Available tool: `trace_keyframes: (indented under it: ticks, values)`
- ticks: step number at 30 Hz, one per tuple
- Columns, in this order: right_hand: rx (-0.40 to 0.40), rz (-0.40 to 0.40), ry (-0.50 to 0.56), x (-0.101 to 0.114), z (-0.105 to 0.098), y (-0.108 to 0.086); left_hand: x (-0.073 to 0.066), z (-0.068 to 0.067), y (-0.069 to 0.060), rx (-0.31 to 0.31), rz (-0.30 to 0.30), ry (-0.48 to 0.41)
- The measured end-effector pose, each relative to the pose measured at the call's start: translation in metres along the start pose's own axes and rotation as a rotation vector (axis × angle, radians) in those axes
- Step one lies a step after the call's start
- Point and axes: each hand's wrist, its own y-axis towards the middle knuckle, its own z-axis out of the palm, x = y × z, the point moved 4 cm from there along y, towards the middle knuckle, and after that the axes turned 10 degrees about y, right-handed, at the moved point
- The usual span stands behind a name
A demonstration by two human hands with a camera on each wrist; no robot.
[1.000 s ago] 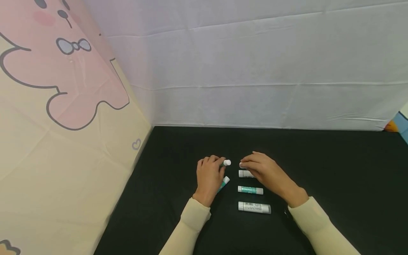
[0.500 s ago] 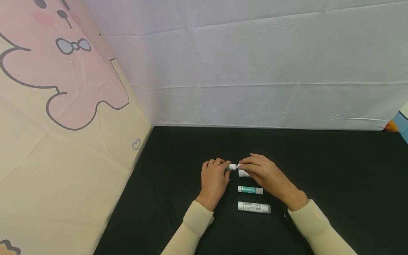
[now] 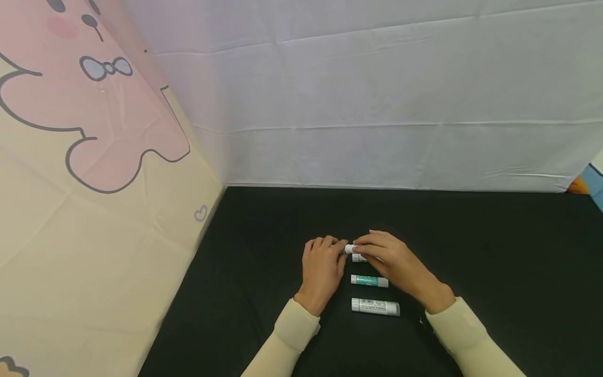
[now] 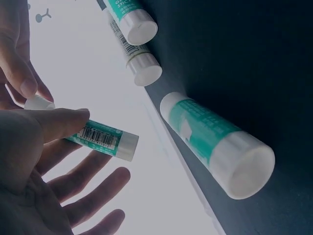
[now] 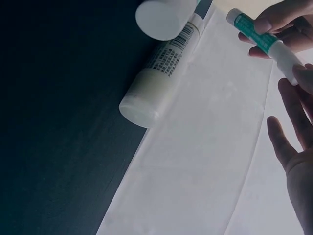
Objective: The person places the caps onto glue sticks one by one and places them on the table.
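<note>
My left hand [image 3: 322, 269] pinches a small glue stick [image 4: 100, 138] with a green label between thumb and fingers, its other fingers spread. At the stick's far end, my right hand [image 3: 395, 262] pinches the white cap [image 5: 286, 58] with its fingertips. In the right wrist view the cap and the green barrel [image 5: 254, 33] meet in one line; how firmly the cap sits cannot be told. The pair is held above the dark table, just beyond a white glue stick [image 3: 359, 258] partly hidden by the right hand.
Nearer on the black cloth [image 3: 494, 262] lie a green-labelled glue stick [image 3: 369, 281] and a larger white one [image 3: 375, 307]. Another green-labelled stick [image 4: 210, 137] shows in the left wrist view. A white cloth wall [image 3: 377, 104] stands behind.
My left hand has moved right and slightly nearer with the green glue stick, bringing its end against the cap in my right hand. The right hand has shifted only slightly.
</note>
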Motion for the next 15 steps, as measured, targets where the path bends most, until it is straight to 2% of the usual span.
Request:
trace_keyframes:
  ticks: [7, 15]
  values:
    - [0.010, 0.009, 0.032, 0.0004, 0.0011, -0.0010, -0.0032, -0.0019, -0.0023, 0.002, 0.020, 0.020]
    - [0.009, 0.037, 0.047, 0.0013, 0.0021, -0.0019, -0.0055, -0.0065, -0.0036, -0.011, 0.051, -0.003]
